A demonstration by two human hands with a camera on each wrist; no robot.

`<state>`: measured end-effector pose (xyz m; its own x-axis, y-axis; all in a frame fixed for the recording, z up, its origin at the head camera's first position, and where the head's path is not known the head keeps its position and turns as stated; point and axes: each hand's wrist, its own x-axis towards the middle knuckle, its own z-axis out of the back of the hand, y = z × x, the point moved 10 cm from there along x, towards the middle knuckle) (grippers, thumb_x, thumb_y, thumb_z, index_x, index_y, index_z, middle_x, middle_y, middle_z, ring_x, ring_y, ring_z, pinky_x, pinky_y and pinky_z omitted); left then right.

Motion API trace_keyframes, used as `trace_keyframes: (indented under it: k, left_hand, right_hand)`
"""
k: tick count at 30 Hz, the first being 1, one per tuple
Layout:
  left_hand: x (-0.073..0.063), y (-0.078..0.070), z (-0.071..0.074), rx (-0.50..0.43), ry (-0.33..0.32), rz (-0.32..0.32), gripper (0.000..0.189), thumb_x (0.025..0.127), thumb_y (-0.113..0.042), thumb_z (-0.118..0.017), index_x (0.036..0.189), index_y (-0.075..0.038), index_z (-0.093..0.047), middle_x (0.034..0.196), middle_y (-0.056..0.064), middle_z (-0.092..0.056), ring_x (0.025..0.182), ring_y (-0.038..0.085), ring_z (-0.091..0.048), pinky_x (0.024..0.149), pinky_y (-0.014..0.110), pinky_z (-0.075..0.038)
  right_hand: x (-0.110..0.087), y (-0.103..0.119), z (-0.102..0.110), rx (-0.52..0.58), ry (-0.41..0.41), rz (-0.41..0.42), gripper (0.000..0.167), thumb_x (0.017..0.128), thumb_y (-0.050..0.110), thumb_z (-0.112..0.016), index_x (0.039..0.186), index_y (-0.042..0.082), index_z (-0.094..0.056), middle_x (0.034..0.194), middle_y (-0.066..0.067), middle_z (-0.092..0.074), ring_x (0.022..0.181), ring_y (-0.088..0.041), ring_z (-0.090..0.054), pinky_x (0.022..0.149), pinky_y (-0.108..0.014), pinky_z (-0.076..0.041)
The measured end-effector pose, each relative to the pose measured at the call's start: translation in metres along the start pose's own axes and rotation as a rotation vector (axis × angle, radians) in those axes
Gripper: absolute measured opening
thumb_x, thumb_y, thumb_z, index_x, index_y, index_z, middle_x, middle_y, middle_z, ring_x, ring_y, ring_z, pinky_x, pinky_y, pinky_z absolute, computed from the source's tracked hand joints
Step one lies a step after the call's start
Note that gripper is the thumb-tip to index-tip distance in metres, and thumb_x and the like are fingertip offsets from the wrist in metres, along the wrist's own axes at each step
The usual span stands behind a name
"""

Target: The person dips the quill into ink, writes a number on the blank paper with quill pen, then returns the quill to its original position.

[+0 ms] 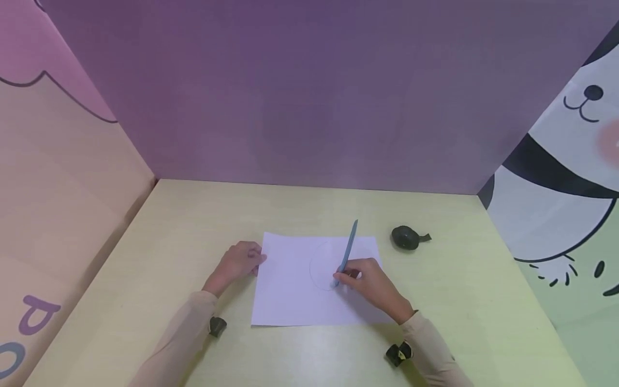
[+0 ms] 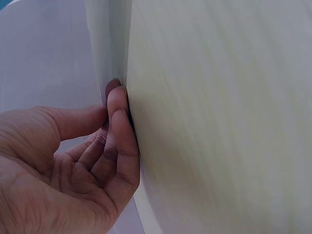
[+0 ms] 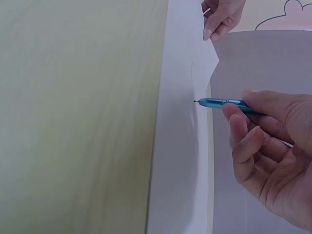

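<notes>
A white sheet of paper (image 1: pixel 285 285) lies on the table, with a thin curved line drawn on it right of its middle. At its left edge, my left hand (image 1: pixel 240 259) pinches the paper between thumb and fingers; the left wrist view shows that edge bent up at the fingertips (image 2: pixel 117 100). My right hand (image 1: pixel 369 282) grips a blue pen (image 1: pixel 349 244) near its lower end, the pen's top leaning away. In the right wrist view the dark tip of the pen (image 3: pixel 209 102) is right at the paper, close to the drawn line.
A black rounded object (image 1: pixel 405 237) with a short tail sits on the table (image 1: pixel 193 209) beyond the paper's right edge. A purple panel (image 1: pixel 309 97) stands along the table's far edge, and printed walls flank both sides. Each wrist wears a small black device (image 1: pixel 398 354).
</notes>
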<state>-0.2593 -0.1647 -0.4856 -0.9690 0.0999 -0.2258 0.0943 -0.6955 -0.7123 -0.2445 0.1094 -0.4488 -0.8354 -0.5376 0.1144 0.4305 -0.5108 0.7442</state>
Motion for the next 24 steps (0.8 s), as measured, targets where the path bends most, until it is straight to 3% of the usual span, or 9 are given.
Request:
trace_keyframes:
  k: [24]
  left_hand:
    - [0.0046, 0.0033, -0.0019, 0.009, 0.006, 0.003, 0.016, 0.103, -0.015, -0.063, 0.102, 0.000, -0.069, 0.075, 0.004, -0.071, 0.073, 0.018, -0.066, 0.075, 0.034, -0.051]
  right_hand:
    - [0.0043, -0.0039, 0.0067, -0.012, -0.049, -0.039, 0.009, 0.096, 0.011, -0.075, 0.092, 0.004, -0.080, 0.082, -0.004, -0.075, 0.073, -0.006, -0.056, 0.065, -0.022, -0.045]
